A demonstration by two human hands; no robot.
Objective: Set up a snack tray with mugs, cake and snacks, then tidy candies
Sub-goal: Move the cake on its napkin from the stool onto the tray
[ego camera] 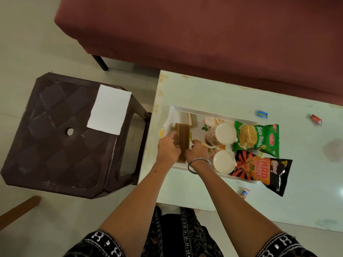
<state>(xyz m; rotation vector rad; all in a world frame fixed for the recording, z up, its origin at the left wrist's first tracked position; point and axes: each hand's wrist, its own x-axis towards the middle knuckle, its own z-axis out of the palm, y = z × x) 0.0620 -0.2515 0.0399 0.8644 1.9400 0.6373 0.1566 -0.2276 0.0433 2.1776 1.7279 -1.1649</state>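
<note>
White paper (109, 109) on brown stool (61, 138); maroon sofa (204, 34)

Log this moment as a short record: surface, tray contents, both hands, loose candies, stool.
surface: pale table
tray: white tray holding two mugs, cake, two snack packets
mugs: one behind the other
cake: brown block at tray's left end
left hand: on the cake
right hand: on the cake
packets: green, black, overhanging tray's right edge
candies: blue, red, orange, loose on table
stool: brown, white paper on it
</note>
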